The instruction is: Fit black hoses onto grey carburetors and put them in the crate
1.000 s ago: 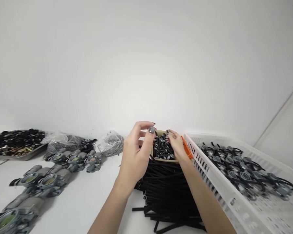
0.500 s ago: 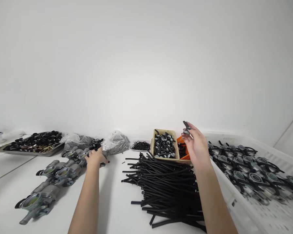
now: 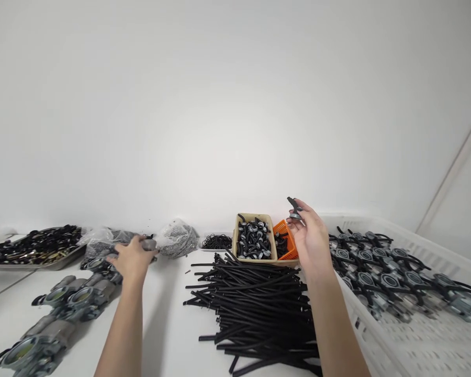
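My left hand (image 3: 132, 257), fingers spread round it, grips a grey metal carburetor (image 3: 149, 244) at the far end of a group of similar carburetors (image 3: 43, 335). The hand covers most of that part, so I cannot tell whether it is off the table. Raised beside the white crate, my right hand (image 3: 311, 235) pinches a small black rubber elbow (image 3: 292, 203) with a metal ring at its lower end. Below and left of it stand a cream bin (image 3: 275, 246) of similar elbows and a tilted orange basket (image 3: 292, 238) with dark parts.
Black hoses (image 3: 255, 303) lie heaped in the middle. A white crate (image 3: 380, 340) on the right holds rows of carburetors. Along the wall are a small tray of black rings (image 3: 216, 241), bags of small metal parts (image 3: 177, 238) and a metal tray (image 3: 68, 257) of mixed parts.
The view has shifted a little to the right and up. My left hand has moved slightly left with its grip on the carburetor; my right hand still holds the rubber elbow up.
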A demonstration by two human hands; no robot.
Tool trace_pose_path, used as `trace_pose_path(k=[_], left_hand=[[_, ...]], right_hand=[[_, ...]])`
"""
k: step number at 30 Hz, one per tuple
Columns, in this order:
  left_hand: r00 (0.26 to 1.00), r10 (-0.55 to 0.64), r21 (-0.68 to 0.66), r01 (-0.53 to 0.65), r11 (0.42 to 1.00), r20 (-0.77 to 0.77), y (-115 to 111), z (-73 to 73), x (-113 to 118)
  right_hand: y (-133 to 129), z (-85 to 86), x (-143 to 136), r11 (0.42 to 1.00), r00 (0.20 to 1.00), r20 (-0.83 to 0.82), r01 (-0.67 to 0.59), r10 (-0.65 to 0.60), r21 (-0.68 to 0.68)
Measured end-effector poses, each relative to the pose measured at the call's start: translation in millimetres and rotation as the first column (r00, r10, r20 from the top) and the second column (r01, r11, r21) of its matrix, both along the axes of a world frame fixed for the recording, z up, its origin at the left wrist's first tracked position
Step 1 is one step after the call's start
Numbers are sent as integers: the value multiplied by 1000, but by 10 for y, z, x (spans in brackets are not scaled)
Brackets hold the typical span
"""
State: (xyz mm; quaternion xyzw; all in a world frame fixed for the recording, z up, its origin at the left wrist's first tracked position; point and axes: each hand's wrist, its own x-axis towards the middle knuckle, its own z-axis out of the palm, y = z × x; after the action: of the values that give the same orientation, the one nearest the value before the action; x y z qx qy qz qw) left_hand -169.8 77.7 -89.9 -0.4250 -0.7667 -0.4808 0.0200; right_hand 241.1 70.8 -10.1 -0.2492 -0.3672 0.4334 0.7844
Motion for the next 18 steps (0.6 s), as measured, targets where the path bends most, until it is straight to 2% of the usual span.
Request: trace_pose_path(k=[3, 5, 6, 7, 9, 10, 11, 12, 13, 15, 16, 18], left_hand=[[993, -57, 255, 30, 966, 100, -241, 441, 136], [968, -137, 419, 37, 907, 211, -382, 741, 354], [824, -378, 655, 11, 755, 422, -445, 875, 503], [740, -486, 722, 1, 692, 464, -506, 990, 673], [609, -636, 777, 49, 627, 475, -622, 1151, 1051], [508, -709, 801, 60, 596, 490, -679, 1195, 1247], [283, -791, 825, -1, 565, 542, -731, 1216, 1437], [106, -810, 817, -57, 574, 576, -778, 1217, 1617], [-1, -808, 804, -99, 586, 589, -816, 1198, 1781], [-76, -779, 762, -170, 625, 622, -864, 1120, 2050], [-64, -772, 755, -174, 633, 632, -876, 1067, 2152], [35, -791, 787, -139, 601, 611, -880, 953, 2293]], right_hand=[[-39, 36, -32, 1000, 1000, -16, -12, 12, -5], [-87, 85, -84, 1000, 1000, -23, -15, 15, 1], [-118, 114, -120, 1000, 999, -28, -17, 18, 12], [-153, 145, -161, 999, 999, -34, -24, 25, 24], [-241, 202, -260, 998, 998, -42, -49, 51, 44], [-295, 222, -317, 997, 997, -38, -67, 69, 46], [-355, 234, -377, 995, 996, -28, -88, 90, 40], [-420, 236, -443, 993, 993, -11, -114, 114, 30], [-486, 227, -512, 989, 990, 15, -144, 143, 21], [-611, 178, -663, 977, 974, 74, -214, 212, 20], [-663, 142, -740, 968, 964, 97, -251, 247, 30], [-738, 64, -888, 951, 947, 114, -306, 299, 48]])
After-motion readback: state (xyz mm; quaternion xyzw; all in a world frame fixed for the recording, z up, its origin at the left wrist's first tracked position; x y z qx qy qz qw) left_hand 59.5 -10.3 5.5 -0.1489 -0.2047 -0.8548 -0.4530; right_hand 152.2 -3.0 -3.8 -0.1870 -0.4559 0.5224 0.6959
